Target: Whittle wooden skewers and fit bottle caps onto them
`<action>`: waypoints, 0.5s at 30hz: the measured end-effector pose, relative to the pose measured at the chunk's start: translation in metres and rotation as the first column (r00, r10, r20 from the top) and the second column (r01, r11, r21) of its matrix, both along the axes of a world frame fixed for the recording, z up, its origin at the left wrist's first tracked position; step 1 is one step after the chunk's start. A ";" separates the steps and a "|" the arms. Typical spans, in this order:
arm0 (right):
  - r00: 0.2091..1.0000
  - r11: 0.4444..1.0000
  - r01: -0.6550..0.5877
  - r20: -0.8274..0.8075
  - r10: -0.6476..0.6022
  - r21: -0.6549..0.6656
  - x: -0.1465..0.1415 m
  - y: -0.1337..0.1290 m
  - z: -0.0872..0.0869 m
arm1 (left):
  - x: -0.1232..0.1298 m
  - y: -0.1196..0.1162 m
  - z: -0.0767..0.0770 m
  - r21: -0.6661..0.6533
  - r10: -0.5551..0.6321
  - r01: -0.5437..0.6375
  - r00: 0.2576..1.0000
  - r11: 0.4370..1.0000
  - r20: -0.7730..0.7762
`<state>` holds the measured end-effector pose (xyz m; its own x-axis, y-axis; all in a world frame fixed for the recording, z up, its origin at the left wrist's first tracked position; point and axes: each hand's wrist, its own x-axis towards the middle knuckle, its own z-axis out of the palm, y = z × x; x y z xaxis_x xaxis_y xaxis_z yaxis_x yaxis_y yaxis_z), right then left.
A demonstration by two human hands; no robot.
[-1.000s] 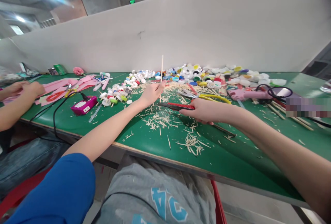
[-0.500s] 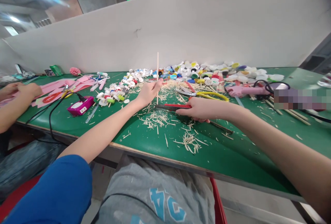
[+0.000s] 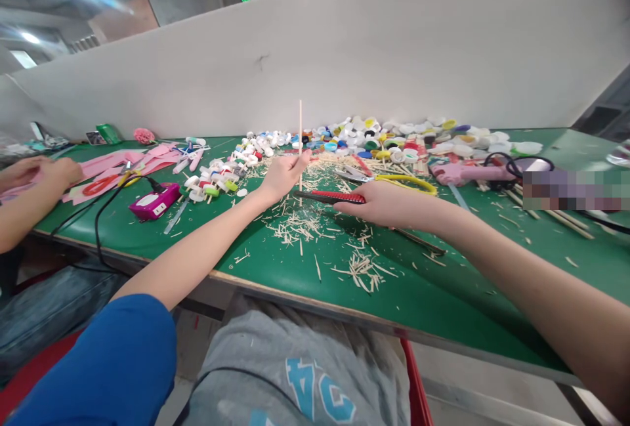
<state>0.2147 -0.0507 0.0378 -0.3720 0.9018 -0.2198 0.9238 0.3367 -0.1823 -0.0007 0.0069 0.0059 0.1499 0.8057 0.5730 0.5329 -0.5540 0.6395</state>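
A thin pale wooden stick point(image 3: 300, 124) stands upright, pinched between the thumb and fingers of my left hand point(image 3: 286, 175). My right hand point(image 3: 378, 203) is wrapped around a red-and-black handled cutter point(image 3: 339, 198), whose dark tip meets the stick just below my left hand. Wood shavings point(image 3: 361, 270) lie scattered on the green table point(image 3: 275, 267) under and around both hands. Behind my right hand lie yellow-handled scissors point(image 3: 406, 181).
Many coloured bottle caps point(image 3: 394, 144) are heaped at the back. Left are capped pieces point(image 3: 211, 183), a magenta box point(image 3: 155, 201) with a black cable, and another person's hands point(image 3: 54, 173) over pink sheets. A pink glue gun point(image 3: 455, 173) lies right.
My right hand has shifted slightly upward, and the cutter now lies at a different tilt, its tip higher against the stick. My left hand and the stick stay nearly in place.
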 end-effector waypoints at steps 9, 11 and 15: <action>1.000 0.990 0.022 -0.001 -0.023 -0.139 -0.002 -0.003 0.006 | 0.000 0.000 0.000 -0.012 -0.020 0.020 1.000 1.000 -0.006; 0.999 0.988 0.036 0.005 -0.036 -0.150 -0.001 -0.002 0.007 | 0.001 -0.001 0.000 -0.009 -0.024 0.023 1.000 1.000 -0.009; 0.999 0.986 0.040 0.010 -0.038 -0.161 0.002 -0.002 0.008 | 0.001 -0.001 0.000 -0.017 -0.032 0.032 0.999 0.999 -0.010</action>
<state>0.2172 -0.0522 0.0462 -0.3351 0.8680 -0.3664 0.9372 0.2669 -0.2246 0.0002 0.0059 0.0057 0.1817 0.8096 0.5582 0.5213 -0.5606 0.6435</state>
